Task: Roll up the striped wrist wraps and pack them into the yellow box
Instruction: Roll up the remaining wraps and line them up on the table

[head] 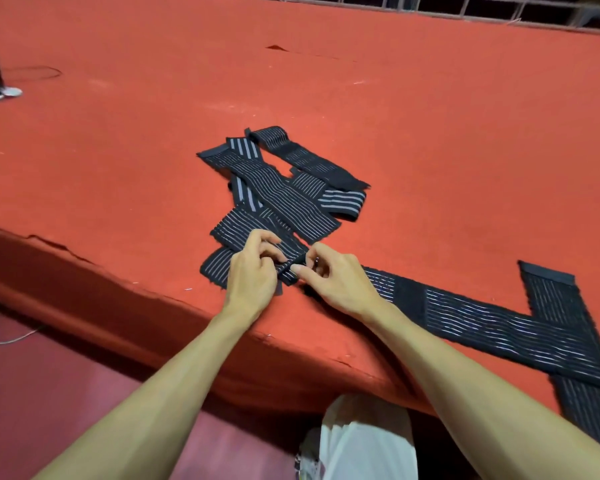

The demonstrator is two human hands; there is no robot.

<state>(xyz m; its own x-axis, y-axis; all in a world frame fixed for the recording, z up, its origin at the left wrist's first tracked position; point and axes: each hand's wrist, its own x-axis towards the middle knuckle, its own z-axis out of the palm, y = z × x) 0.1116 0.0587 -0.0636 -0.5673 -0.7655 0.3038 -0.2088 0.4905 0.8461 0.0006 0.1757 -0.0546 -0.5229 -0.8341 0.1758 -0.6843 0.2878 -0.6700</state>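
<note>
Several black wrist wraps with thin white stripes lie in a crossed heap (278, 188) on the red surface (153, 150). My left hand (253, 271) and my right hand (336, 278) both pinch the near end of one wrap (293, 265), where a small tight roll has formed between the fingertips. Another long wrap (499, 327) stretches flat from under my right wrist to the right, crossed by one more at the far right. No yellow box is in view.
The red platform's front edge (118, 292) runs diagonally just below my hands, with a dark red floor beneath. A shoe (0, 93) and a thin metal stand sit at the far left. A railing lines the back edge. My white-clad knee (364, 441) shows below.
</note>
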